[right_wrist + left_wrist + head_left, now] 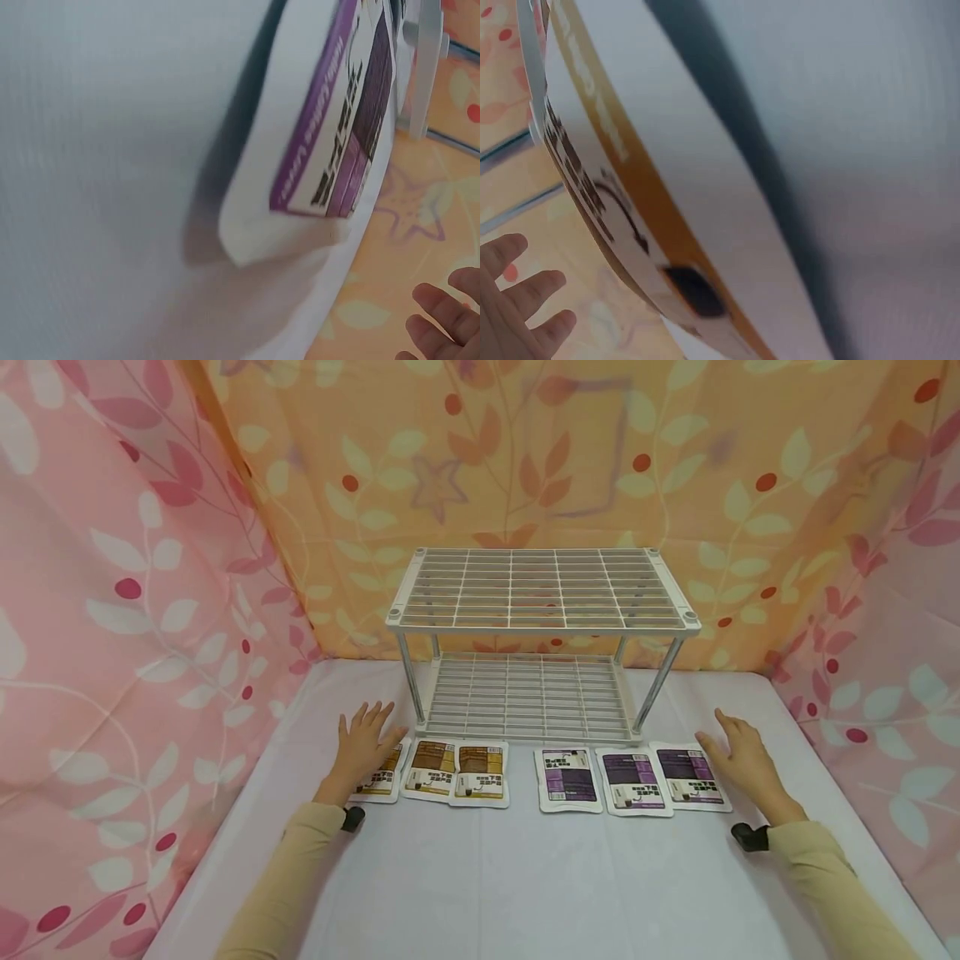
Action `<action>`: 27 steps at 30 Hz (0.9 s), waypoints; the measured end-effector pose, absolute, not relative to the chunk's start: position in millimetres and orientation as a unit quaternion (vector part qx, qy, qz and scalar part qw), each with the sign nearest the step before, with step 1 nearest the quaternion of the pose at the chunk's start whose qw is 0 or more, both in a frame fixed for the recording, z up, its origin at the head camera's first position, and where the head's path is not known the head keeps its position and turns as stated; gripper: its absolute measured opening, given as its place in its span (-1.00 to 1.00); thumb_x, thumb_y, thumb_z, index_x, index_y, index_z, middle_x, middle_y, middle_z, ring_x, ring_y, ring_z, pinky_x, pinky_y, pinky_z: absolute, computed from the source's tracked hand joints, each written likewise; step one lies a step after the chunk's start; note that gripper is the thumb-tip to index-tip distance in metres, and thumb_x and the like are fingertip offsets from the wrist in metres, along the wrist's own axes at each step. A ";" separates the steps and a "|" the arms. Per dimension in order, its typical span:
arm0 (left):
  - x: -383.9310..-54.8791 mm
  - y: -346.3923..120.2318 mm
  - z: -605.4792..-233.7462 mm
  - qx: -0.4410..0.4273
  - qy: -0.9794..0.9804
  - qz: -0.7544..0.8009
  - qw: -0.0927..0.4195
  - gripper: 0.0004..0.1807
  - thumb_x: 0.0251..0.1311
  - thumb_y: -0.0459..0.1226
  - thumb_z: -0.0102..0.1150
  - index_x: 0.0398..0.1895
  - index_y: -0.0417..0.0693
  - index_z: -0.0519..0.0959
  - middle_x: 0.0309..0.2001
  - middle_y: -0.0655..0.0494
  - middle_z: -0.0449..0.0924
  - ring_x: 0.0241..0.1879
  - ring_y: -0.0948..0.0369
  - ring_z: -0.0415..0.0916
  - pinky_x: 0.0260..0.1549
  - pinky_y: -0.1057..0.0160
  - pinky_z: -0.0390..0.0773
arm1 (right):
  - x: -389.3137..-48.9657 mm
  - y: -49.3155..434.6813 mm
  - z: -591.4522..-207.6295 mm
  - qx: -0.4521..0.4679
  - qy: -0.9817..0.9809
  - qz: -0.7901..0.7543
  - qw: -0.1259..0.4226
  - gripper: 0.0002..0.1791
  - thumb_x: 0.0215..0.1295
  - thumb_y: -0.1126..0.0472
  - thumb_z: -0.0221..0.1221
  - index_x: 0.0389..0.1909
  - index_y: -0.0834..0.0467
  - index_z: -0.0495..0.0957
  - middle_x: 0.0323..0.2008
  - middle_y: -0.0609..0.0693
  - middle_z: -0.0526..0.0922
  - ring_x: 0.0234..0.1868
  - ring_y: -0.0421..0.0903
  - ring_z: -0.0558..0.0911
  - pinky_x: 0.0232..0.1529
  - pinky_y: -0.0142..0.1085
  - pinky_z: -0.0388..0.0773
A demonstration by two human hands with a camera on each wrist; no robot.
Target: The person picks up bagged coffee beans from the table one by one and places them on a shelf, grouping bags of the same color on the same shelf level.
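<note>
My left hand [360, 750], its fingers spread, hovers at the leftmost brown-and-white sachet [381, 785] and hides part of it; whether they touch, I cannot tell. To its right lie a second brown sachet [430, 770] and a third [481, 774], edges meeting. Three purple-and-white sachets form another group: one printed upside down [567, 781], a middle one [636, 783] and a right one [688, 777]. Beside that right sachet is my right hand [752, 768], fingers extended, holding nothing. Close up in the wrist views are a brown sachet [622, 172] and a purple one [322, 150].
A white two-tier wire rack [543, 631] with metal posts stands behind the sachets, its lower shelf [528, 697] near the table surface. White cloth covers the table [517, 885]. Floral curtains [300, 460] enclose the back and both sides.
</note>
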State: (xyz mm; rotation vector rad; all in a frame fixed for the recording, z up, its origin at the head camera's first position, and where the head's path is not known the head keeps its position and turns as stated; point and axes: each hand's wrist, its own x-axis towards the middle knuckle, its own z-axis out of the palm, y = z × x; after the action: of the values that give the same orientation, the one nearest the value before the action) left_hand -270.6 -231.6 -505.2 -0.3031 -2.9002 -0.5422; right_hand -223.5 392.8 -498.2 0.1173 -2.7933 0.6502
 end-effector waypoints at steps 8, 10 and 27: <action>-261.6 -218.4 -508.4 -0.103 -0.972 -0.202 0.068 -0.26 0.26 0.22 -0.20 0.39 0.02 0.16 0.36 -0.14 0.16 0.37 -0.14 -0.04 0.24 -0.34 -0.31 | -214.9 378.0 -502.6 0.041 -0.964 0.235 0.119 -0.23 0.35 -0.08 -0.02 0.38 0.33 0.02 0.18 0.50 0.19 0.18 0.45 0.17 0.03 0.39 0.15; -261.0 -215.5 -510.7 -0.102 -0.971 -0.204 0.066 -0.27 0.26 0.21 -0.18 0.39 0.02 0.16 0.36 -0.14 0.17 0.36 -0.14 -0.02 0.24 -0.34 -0.29 | -213.1 374.5 -503.4 0.045 -0.962 0.236 0.127 -0.26 0.35 -0.06 0.00 0.36 0.34 0.07 0.17 0.49 0.22 0.17 0.44 0.19 0.03 0.38 0.17; -244.8 -189.5 -512.6 -0.118 -0.959 -0.243 0.087 -0.30 0.26 0.18 -0.12 0.36 0.01 0.23 0.33 -0.13 0.24 0.34 -0.11 0.07 0.25 -0.31 -0.14 | -210.3 349.0 -507.0 0.097 -0.947 0.267 0.151 -0.43 0.30 0.07 0.10 0.18 0.39 0.34 0.08 0.42 0.36 0.11 0.39 0.30 0.04 0.29 0.21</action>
State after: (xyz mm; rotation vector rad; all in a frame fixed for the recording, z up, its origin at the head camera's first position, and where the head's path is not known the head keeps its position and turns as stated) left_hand -244.8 -189.5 -512.6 -0.3513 -2.8554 -0.7241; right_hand -210.3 349.0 -507.0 0.2796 -2.7178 0.7658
